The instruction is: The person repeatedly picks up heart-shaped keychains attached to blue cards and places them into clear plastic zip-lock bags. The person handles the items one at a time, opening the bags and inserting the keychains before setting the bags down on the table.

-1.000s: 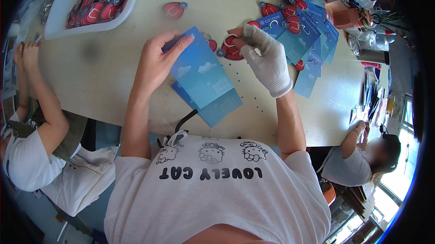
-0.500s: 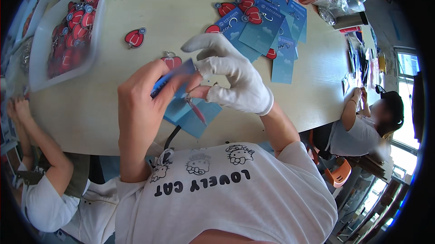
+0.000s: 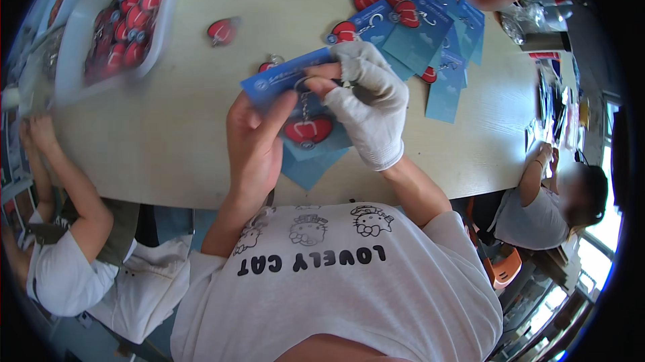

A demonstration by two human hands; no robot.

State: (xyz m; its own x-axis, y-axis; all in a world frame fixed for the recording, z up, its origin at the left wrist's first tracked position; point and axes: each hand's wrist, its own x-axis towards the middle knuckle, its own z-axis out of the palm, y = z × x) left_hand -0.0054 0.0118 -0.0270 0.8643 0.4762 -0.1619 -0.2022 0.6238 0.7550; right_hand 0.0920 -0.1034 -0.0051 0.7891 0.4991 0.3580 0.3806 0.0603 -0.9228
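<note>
Blue card [image 3: 274, 82] is pinched in left hand [image 3: 256, 144], red keychain [image 3: 309, 129] in right hand [image 3: 371, 105], seemingly by one end

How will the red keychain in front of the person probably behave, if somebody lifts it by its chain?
The red keychain would probably swing and twist, since its chain looks thin and linked. Its red part looks flat, so it is likely light and not apt to roll.

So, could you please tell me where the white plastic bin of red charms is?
In the head view, the bin is at upper left on the pale wooden table, left of a lone red charm.
</note>
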